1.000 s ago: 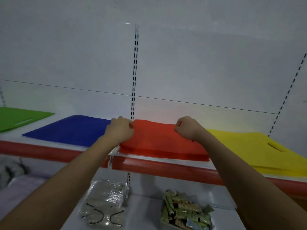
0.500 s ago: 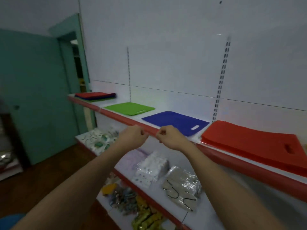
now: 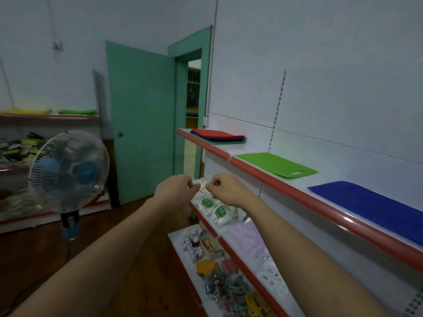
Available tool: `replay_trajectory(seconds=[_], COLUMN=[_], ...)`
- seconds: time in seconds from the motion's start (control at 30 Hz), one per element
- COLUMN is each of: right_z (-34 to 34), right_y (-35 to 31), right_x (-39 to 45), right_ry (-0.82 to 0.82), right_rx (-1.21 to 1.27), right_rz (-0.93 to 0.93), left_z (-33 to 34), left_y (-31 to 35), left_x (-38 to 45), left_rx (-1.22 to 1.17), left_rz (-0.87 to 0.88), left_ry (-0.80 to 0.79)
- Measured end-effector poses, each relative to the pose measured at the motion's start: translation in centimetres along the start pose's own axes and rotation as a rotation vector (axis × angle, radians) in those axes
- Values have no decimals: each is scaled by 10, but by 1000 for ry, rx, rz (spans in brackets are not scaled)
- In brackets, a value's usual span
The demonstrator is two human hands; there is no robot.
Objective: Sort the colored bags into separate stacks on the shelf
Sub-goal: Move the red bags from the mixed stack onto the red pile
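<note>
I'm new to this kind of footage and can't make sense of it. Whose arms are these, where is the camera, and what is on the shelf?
There is no machine here. The picture comes from a wide-angle camera worn on a person's head, looking forward and down, so the two bare arms reaching into view are that person's own. The left hand and right hand are raised close together in front of the shelves, fingers curled, and neither appears to hold a bag. On the red-edged top shelf lie flat coloured bags: a mixed pile at the far end with red on top, then a green bag, then a blue bag nearest. Lower shelves carry small packaged goods. A standing fan and a green door are on the left.
</note>
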State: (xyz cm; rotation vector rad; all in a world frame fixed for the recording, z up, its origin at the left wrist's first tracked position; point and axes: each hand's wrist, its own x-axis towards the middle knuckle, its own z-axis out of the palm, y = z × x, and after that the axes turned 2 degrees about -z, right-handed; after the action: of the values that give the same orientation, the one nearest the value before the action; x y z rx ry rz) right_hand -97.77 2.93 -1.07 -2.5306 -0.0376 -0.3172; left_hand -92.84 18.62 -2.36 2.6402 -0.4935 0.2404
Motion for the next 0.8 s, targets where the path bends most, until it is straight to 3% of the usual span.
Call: replay_trajectory(seconds=[0.3,0.8], right_z=[63,95], right_y=[-41,34], right_x=[132,371], right_ry=[-51,-33], right_rx=[26,13], right_rz=[-31,12], left_z=[-24,19], left_y=[-108,-178], left_x=[100,334], left_rx=[80,-50], left_rz=[-6,55], left_ry=[6,-6])
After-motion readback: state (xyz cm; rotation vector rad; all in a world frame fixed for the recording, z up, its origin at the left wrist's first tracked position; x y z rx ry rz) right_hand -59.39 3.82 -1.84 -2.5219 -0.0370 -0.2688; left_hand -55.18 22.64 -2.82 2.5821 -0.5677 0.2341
